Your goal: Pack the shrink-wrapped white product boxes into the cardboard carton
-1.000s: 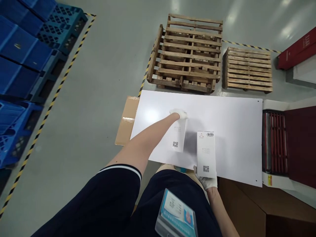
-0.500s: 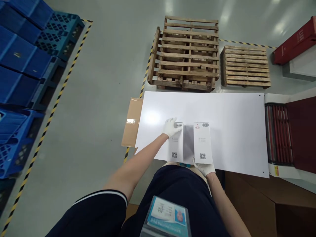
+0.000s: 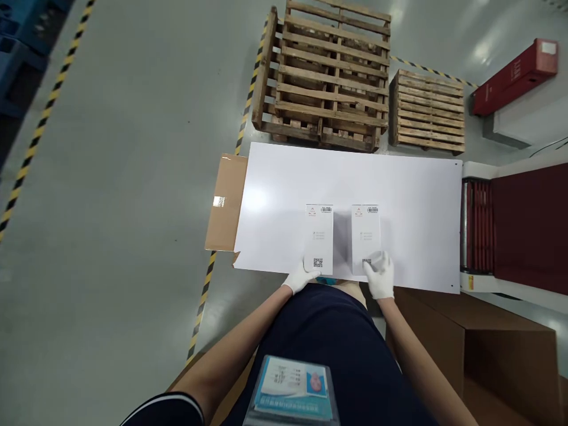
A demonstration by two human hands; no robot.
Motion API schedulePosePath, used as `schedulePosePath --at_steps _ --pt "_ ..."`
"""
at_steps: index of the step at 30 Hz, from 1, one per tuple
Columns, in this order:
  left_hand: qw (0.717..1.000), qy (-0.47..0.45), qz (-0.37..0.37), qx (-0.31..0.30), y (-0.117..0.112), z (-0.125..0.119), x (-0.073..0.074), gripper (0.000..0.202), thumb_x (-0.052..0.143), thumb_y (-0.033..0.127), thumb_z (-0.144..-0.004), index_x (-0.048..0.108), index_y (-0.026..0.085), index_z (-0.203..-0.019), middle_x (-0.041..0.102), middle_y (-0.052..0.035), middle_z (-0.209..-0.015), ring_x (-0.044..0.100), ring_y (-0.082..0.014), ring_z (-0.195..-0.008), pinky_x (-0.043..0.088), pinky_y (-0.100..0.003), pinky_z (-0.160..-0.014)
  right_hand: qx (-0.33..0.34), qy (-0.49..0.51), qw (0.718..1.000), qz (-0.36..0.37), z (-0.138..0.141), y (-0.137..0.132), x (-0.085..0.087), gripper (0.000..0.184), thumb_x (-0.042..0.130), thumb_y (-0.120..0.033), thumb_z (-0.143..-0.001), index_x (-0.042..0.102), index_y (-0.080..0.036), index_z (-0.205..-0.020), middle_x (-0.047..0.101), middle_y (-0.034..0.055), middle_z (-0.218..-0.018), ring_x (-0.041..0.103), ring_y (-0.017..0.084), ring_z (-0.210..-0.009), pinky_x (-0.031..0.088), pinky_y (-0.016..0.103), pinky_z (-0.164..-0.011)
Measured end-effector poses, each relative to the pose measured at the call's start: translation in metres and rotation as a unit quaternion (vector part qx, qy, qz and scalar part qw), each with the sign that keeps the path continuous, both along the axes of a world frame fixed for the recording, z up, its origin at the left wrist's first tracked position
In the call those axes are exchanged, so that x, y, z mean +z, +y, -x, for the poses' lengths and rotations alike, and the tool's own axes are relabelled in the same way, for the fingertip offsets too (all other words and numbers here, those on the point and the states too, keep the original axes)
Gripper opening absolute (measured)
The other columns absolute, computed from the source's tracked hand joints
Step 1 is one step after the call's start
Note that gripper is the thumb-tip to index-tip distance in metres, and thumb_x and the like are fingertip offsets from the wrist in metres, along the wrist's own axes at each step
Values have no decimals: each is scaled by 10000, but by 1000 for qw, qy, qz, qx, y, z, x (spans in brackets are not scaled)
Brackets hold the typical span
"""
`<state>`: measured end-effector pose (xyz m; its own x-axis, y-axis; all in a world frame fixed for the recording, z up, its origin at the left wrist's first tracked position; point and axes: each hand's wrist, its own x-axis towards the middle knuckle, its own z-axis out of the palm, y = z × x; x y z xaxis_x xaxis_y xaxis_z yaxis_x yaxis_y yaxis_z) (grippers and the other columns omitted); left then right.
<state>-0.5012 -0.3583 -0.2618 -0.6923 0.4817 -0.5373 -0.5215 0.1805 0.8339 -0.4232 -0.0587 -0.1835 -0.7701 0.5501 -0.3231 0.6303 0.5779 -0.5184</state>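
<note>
Two slim white boxes, the left box and the right box, each printed with a top barcode and a bottom QR code, lay flat and parallel, slightly apart, on the white board's near edge.

Glossy grey floor, wooden pallets, hazard tape

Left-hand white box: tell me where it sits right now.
The left white box lies flat near the front edge of the white board, beside the right white box, with the gloved left hand at its near end.
</note>
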Motion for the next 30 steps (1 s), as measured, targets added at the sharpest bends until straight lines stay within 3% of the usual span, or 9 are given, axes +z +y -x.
schedulePosePath --at_steps 2,5,11,18,21,24,26,28,30 --pt "1000 4 -14 -12 -4 4 2 993 846 369 -816 293 270 -1634 667 -131 -1488 639 -299 -1368 498 -492 -1209 23 -26 997 -74 18 -21 -5 1195 726 -675 -772 222 -105 -1693 286 309 -1638 330 540 -1486 319 662 -1216" --pt "1000 16 -10 -25 -8 5 4 1043 853 261 -756 291 243 -1635 662 -152 -1483 651 -319 -1338 520 -499 -1178 39 -87 983 -155 38 -42 -6 1286 816 -591 -693 173 -124 -1705 167 345 -1662 360 593 -1428 333 706 -1146" --pt "997 48 17 -52 -12 0 1 1017 857 241 -701 365 237 -1591 697 -120 -1430 670 -307 -1301 525 -490 -1159 22 -147 970 -194 48 -62 0 1281 809 -545 -714 98 -196 -1721 387 297 -1490 538 500 -1242 436 608 -1012" --pt "989 75 90 -94 -18 6 6 794 769 225 -746 474 164 -1480 728 -160 -1360 699 -299 -1229 552 -429 -1077 54 -132 972 -186 52 -98 -7 1257 802 -590 -716 149 -204 -1718 420 272 -1441 533 461 -1200 444 563 -975" --pt "983 94 117 -110 -19 7 12 771 756 238 -767 470 171 -1480 712 -150 -1392 682 -277 -1254 540 -388 -1072 47 -118 980 -154 50 -100 -10 1227 821 -540 -700 211 -197 -1708 402 280 -1479 512 482 -1235 444 589 -1004" --pt "972 104 160 -138 -20 8 18 734 772 292 -784 494 147 -1448 723 -165 -1355 693 -288 -1219 550 -386 -1035 1 -26 999 -35 42 -89 -15 1185 824 -466 -677 283 -171 -1689 371 277 -1570 423 518 -1378 356 641 -1155" --pt "961 112 187 -170 -20 13 25 656 809 354 -777 573 141 -1351 764 -158 -1247 725 -300 -1121 574 -387 -964 -37 42 997 57 31 -76 -18 1108 762 -480 -738 286 -153 -1683 399 244 -1605 399 459 -1458 325 573 -1237" --pt "949 132 209 -195 -20 28 34 584 819 415 -789 626 146 -1271 780 -155 -1185 737 -308 -1064 581 -392 -928 -70 66 988 123 16 -62 -21 991 655 -528 -838 293 -136 -1673 467 208 -1593 478 357 -1445 391 456 -1231" --pt "936 178 233 -193 -14 54 48 572 759 444 -858 608 143 -1321 732 -189 -1313 702 -327 -1178 556 -420 -1007 -108 58 979 166 -2 -53 -25 889 580 -563 -898 361 -115 -1634 510 205 -1572 560 306 -1386 454 398 -1186"
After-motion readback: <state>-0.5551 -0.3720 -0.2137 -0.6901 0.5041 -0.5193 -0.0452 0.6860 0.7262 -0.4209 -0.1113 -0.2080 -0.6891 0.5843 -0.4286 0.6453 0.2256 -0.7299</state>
